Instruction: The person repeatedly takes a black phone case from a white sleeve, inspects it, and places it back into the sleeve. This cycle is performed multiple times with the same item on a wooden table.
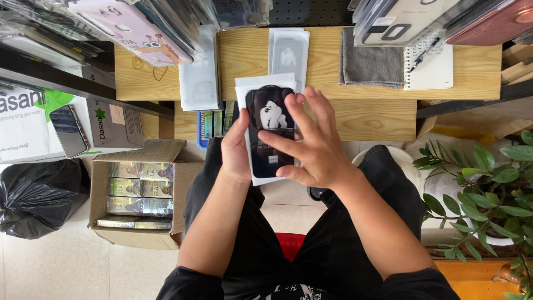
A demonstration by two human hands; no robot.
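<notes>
Holding a flat glossy black phone-shaped piece (270,130) with a pale figure printed on it, the left hand (236,153) curls around its left edge, thumb up along the side. Behind it sits a white rectangular backing card (244,89), held together with it, above the lap and just in front of the wooden counter (366,119). Right hand (311,147) is spread wide, fingers (286,144) laid flat across the black surface, gripping nothing. Counter is pale wood, grainy, in two steps. On it: a thin clear sleeve (288,50) with white backing, another whitish plastic sleeve (200,83), a folded grey cloth (372,64), soft-looking, and a spiral notebook (436,69) with a pen (426,53) on top. Left on the floor, an open cardboard box (139,191) with shiny flat packs stacked inside, a crumpled black plastic bag (39,194) beside it. Leafy green plant (488,183) at right in a white pot. Dark trousers, smooth tiled floor below.
</notes>
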